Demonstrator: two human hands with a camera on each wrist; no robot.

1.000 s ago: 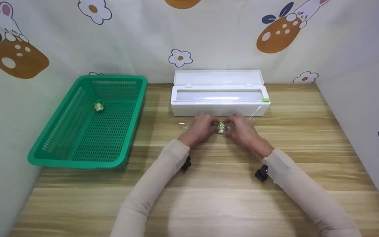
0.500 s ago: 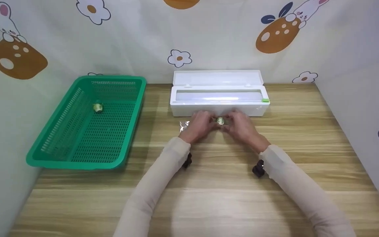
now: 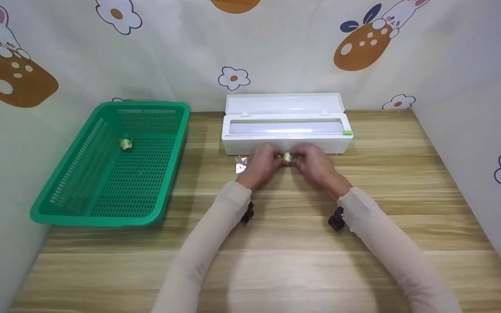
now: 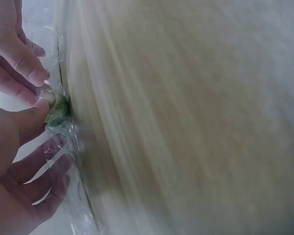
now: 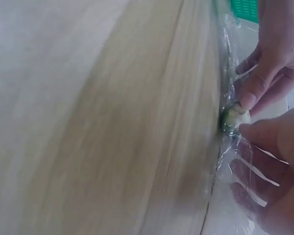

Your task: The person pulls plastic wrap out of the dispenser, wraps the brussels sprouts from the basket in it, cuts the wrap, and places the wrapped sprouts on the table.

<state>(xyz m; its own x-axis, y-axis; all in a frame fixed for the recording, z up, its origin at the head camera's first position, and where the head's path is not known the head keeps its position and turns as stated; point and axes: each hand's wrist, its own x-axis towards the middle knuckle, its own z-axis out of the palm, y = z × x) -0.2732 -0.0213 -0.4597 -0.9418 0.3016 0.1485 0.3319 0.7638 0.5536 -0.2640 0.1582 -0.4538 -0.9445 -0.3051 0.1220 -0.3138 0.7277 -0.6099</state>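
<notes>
A small green and white Brussels sprout [image 3: 287, 157] sits between the two hands, just in front of the white box. Clear cling film [image 4: 78, 196] wraps round it and spreads to both sides, with a crinkled end showing left of the left hand. From the left, my left hand [image 3: 260, 165] pinches the film-covered sprout, thumb on its pale end. My right hand [image 3: 318, 166] holds it from the right in the same way. Both wrist views show the thumbs close together on the sprout [image 5: 235, 117], other fingers behind the film.
The white cling film box [image 3: 286, 147] stands against the back wall, its lid [image 3: 283, 103] raised. A green slider [image 3: 347, 133] is at its right end. To the left, a green basket [image 3: 37, 214] contains another sprout [image 3: 126, 144] on the wooden table [image 3: 289, 269].
Both hands have moved slightly away from the body, towards the box, with the sprout. The film stretched out at the right has been drawn in around it.
</notes>
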